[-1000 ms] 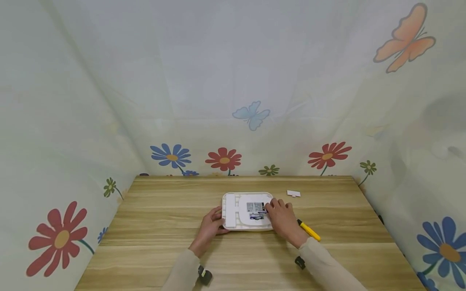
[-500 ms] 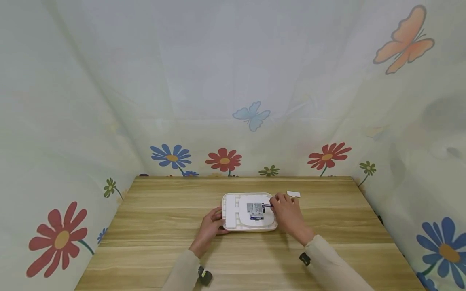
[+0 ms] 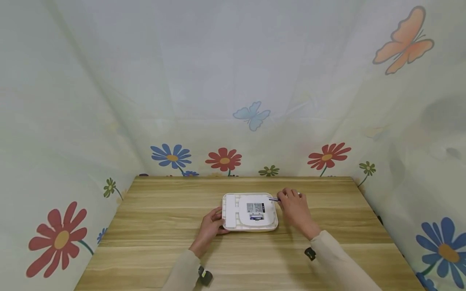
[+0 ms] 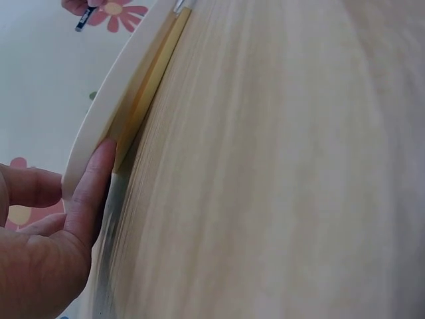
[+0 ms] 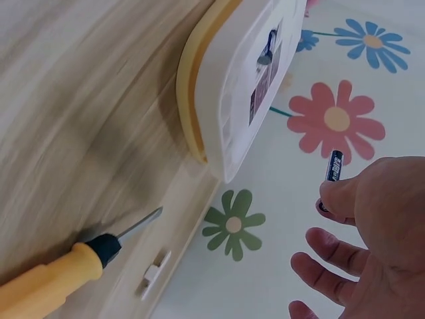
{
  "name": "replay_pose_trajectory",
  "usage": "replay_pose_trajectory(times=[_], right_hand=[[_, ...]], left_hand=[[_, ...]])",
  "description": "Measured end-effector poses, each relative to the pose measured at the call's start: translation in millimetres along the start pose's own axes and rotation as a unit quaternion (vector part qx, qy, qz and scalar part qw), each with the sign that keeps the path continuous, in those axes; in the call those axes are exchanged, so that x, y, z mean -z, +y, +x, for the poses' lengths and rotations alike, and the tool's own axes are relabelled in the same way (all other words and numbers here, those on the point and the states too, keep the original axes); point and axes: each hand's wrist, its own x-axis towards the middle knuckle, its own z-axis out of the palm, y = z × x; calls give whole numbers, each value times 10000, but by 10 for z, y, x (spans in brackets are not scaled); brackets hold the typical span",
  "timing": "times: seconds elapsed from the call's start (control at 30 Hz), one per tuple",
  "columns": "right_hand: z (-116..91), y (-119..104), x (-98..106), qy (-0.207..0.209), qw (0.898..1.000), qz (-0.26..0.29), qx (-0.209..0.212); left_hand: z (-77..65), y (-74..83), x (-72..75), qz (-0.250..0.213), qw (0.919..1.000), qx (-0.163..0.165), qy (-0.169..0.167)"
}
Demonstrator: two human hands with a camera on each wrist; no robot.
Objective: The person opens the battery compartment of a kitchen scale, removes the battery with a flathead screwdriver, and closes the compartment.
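A white rounded device (image 3: 230,210) with a yellow layer under its edge lies back side up on the table. My left hand (image 3: 210,227) grips its left edge, thumb on top and a finger along the side in the left wrist view. In the device's uncovered bay sits a battery (image 3: 256,217), just below a printed label (image 3: 255,207). My right hand (image 3: 296,212) pinches a second, dark slim battery (image 5: 334,166) between thumb and forefinger, above the device's right edge. The other fingers of that hand are loosely bent.
A yellow screwdriver (image 5: 60,276) with a black collar lies on the wooden table (image 3: 174,210), hidden by my right arm in the head view. Near it is a small white battery cover (image 5: 154,274). A flower-printed curtain (image 3: 196,81) surrounds the table.
My right hand has moved right and drawn the second battery out of the bay, away from the label. The left hand and the device have stayed in place.
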Motion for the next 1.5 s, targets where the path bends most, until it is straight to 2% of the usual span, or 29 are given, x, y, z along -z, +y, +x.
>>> replay_pose_trajectory(times=[0.4,0.83,1.0,1.07,1.23,1.3,1.5], right_hand=[[62,206,-11,-239,9988,89,-417],[128,387,-164,-401,9968,157,-675],[156,429,-236,-461,9960,205,-735],[171,439,-276,-488,9957,182,-770],[203,463,-375,-521,9951,66,-835],[214,463,-396,-574,9945,18,-871],[233,461,-435,-712,9934,-47,-893]], left_hand=[[40,-35,12,-6,10000,30,-38],[25,-31,17,31,10000,-21,-65],[47,-49,22,52,10000,2,-79],[6,7,5,76,9999,-18,-83],[-5,27,-7,61,10000,-22,-52],[35,-28,8,64,10000,-16,-34],[42,-38,6,103,9999,27,-2]])
